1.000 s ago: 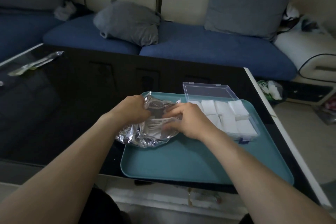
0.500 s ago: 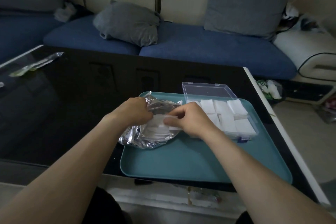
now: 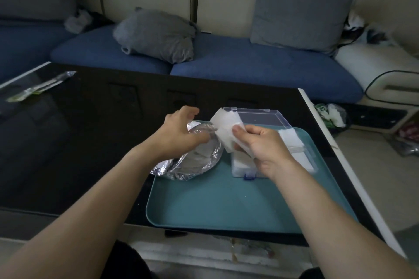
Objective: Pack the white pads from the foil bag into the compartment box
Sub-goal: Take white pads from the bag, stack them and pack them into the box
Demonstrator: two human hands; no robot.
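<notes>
Two hands worked over a teal tray (image 3: pixel 226 206) that sat at the near right corner of a glossy black table (image 3: pixel 68 142). The right hand (image 3: pixel 263 145) held a small stack of white pads (image 3: pixel 226 129), thumb pressed on top and fingers curled beneath, the stack lifted above the tray between the foil bag (image 3: pixel 195 161) and the compartment box (image 3: pixel 247 169). The pads fanned slightly, their far corners rising toward the box's raised clear lid (image 3: pixel 267 116). The left hand (image 3: pixel 179 133) rested at the bag's mouth, its lower fingers curled onto the crinkled foil edge and its upper fingers loosely bent above it; whether it truly gripped the foil could not be told. The bag lay across the tray's left rim, partly on the table, and more pale pads showed through its opening. The box stood on the far right of the tray, and white pads already filled the compartments that showed, some hidden behind the right hand. Its blue latch (image 3: pixel 249 176) faced the person.

Beyond the table ran a blue sofa (image 3: pixel 249 68) with grey cushions (image 3: pixel 158 36). A long clear wrapper (image 3: pixel 40 86) lay on the table's far left.
</notes>
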